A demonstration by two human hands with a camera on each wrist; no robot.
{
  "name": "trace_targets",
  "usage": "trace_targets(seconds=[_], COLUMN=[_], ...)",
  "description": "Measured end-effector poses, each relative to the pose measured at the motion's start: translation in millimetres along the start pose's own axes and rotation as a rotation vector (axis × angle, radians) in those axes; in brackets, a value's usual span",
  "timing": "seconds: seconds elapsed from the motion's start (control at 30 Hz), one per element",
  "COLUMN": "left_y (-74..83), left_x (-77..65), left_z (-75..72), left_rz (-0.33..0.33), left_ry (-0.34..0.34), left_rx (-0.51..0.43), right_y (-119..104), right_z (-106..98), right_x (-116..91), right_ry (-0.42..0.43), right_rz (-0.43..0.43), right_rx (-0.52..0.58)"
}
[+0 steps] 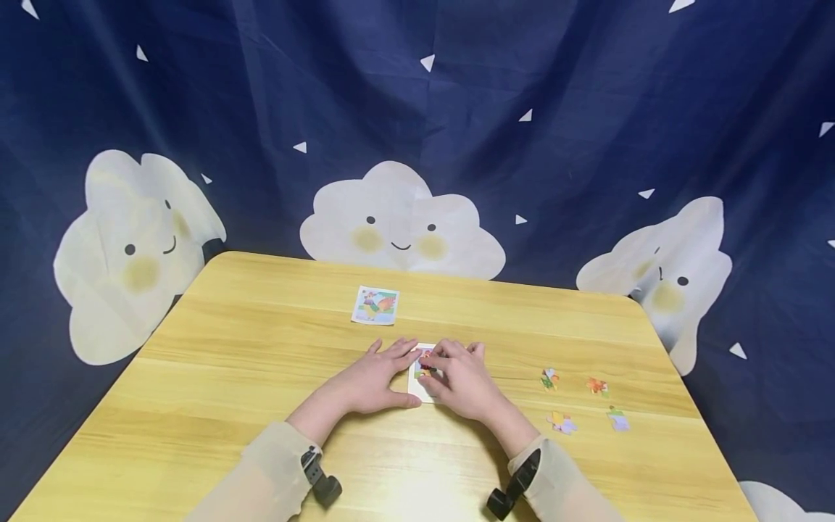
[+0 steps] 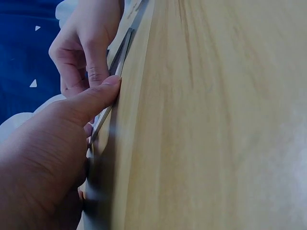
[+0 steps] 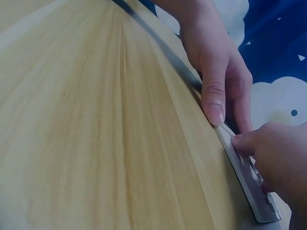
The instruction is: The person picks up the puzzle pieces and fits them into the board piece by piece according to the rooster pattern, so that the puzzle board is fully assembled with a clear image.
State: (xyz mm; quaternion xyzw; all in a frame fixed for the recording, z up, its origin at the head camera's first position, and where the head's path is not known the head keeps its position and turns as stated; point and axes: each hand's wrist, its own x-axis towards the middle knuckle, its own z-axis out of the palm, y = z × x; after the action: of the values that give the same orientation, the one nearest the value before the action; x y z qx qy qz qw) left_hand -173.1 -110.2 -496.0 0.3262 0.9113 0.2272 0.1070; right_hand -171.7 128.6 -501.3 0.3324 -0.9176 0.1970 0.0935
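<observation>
A small white-bordered puzzle board (image 1: 419, 391) lies on the wooden table between both hands, partly covered by them. My left hand (image 1: 375, 380) rests along its left side with fairly straight fingers, fingertips by the top corner and thumb at the lower edge. In the right wrist view the left thumb (image 3: 217, 112) touches the board's rim. My right hand (image 1: 464, 380) bends over the board's right part, thumb and index finger pinching a dark-red and colourful puzzle piece (image 1: 427, 360) over the picture area. The fingers hide much of that piece.
Several loose puzzle pieces lie to the right, among them a green-and-blue piece (image 1: 550, 378), an orange piece (image 1: 596, 386) and a yellow-and-purple piece (image 1: 562, 422). A square picture card (image 1: 376, 304) lies behind the hands. A dark blue curtain (image 1: 417, 109) hangs beyond the table's far edge.
</observation>
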Motion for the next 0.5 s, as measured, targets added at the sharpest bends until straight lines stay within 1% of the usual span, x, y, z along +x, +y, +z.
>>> trace_targets(seconds=[0.5], left_y=[1.8], left_x=[-0.6], left_z=[-1.5], left_rz=[-0.007], left_ry=[-0.008], left_rx=[-0.017], right_y=[-4.3], right_z=[0.3], right_x=[-1.9], right_ry=[-0.001], right_rz=[0.042], right_rx=[0.025])
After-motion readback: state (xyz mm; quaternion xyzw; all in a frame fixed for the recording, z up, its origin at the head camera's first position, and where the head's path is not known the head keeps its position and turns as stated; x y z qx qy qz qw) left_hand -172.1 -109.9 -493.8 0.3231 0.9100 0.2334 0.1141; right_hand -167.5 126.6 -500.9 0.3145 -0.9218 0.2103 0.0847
